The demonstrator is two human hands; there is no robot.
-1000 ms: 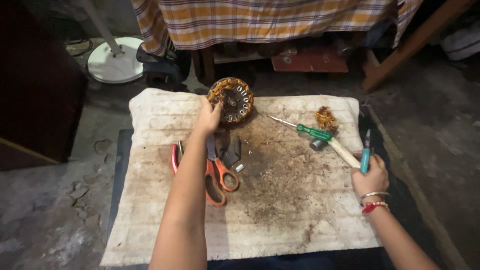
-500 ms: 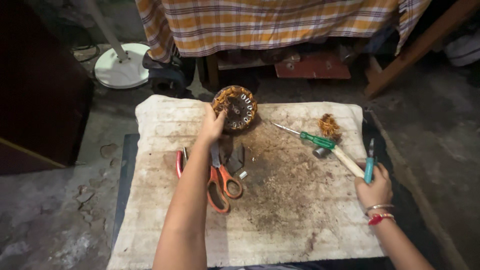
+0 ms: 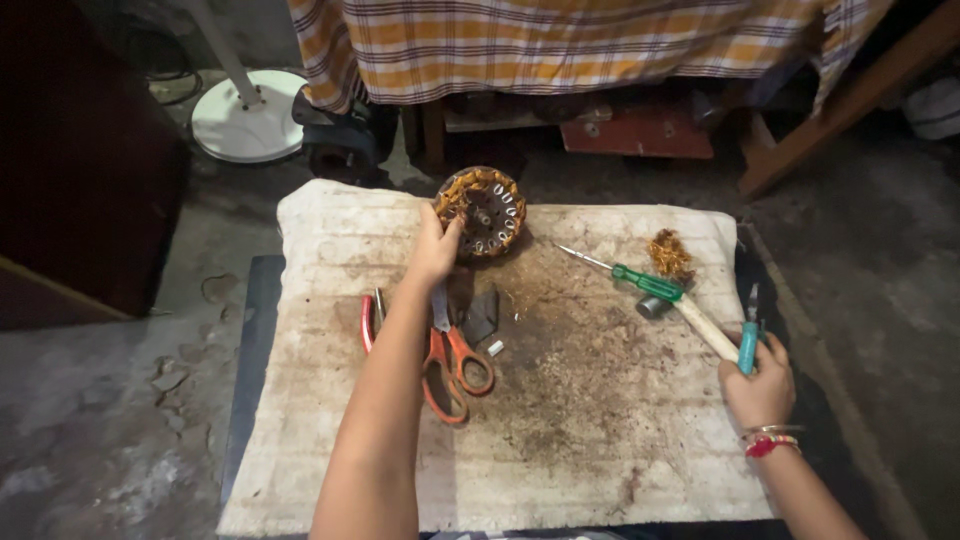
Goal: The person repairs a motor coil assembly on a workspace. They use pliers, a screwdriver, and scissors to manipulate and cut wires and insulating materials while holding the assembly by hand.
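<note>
My left hand [image 3: 436, 248] grips a round motor stator [image 3: 483, 211] wound with copper wire, held tilted up on its edge at the far side of a dirty white cloth [image 3: 330, 250]. My right hand [image 3: 760, 385] rests near the cloth's right edge and is closed on a blue-handled tool [image 3: 749, 338] that points away from me. Orange-handled scissors [image 3: 452, 362] lie just below my left wrist, beside red-handled pliers [image 3: 369, 318].
A green-handled screwdriver [image 3: 632, 279], a wooden-handled tool [image 3: 702, 323] and a clump of pulled copper wire [image 3: 670, 255] lie on the cloth's right half. Beyond the cloth are a white fan base [image 3: 247, 116], a checked fabric [image 3: 560, 40] and a red box [image 3: 635, 132].
The view has shifted slightly, so everything sits lower in the frame. My left hand has stayed on the stator and my right hand on the blue-handled tool.
</note>
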